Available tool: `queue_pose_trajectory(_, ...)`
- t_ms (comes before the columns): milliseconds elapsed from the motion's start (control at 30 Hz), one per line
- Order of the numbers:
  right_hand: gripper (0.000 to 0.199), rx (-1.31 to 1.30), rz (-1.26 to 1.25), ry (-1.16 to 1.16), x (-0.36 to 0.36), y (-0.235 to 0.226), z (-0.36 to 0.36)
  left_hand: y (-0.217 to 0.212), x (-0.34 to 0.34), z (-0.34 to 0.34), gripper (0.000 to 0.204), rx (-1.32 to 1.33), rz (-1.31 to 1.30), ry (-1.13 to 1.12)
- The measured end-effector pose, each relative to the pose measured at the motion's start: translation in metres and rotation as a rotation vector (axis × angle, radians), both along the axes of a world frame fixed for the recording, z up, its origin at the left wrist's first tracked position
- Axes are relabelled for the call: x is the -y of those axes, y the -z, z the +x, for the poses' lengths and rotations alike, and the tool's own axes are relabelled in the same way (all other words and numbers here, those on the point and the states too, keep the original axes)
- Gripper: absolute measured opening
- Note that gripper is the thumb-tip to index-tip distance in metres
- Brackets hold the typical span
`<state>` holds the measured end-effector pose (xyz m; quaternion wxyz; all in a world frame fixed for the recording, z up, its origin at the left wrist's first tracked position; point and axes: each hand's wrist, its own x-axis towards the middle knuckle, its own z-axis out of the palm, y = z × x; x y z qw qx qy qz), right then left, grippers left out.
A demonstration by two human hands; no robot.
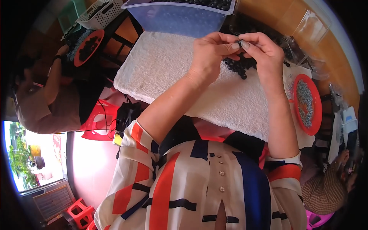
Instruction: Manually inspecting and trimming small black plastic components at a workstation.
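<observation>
Above the far part of the cloth-covered table, my two hands meet fingertip to fingertip. My left hand (212, 51) and my right hand (264, 50) both pinch a small black round piece (239, 43), mostly covered by the thumbs and fingers. Just beyond and below them lies a loose pile of small black round pieces (238, 69), partly hidden behind my right hand. To the right of my right forearm, a red plate (317, 103) holds many small greyish metal-looking parts (304, 105).
A translucent blue bin (180, 18) of black pieces stands at the table's far edge. White textured cloth (153, 57) covers the tabletop. At left, another person (50, 92) works beside a red plate (81, 57) and a white basket (102, 14). Another person (326, 191) sits at right.
</observation>
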<state>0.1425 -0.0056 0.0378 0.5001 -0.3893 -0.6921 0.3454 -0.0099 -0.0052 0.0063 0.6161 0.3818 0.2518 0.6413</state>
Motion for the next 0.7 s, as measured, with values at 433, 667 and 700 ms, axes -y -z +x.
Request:
queue_pose_trajectory(433,0.010,0.164,0.283,0.142,-0.0024,0.0032,-0.0038,-0.0004,-0.0012,0.0009,0.012,0.029,-0.013,-0.016)
queue_pose_trajectory(667,0.013,0.274,0.466,0.115,0.0019,0.0043,-0.0076,-0.0026,-0.0010,-0.0070,0.013,0.064,-0.086,0.082)
queue_pose_trajectory(700,0.013,0.274,0.470,0.115,0.0022,0.0046,-0.0084,-0.0039,-0.0013,-0.0076,0.010,0.102,-0.123,0.096)
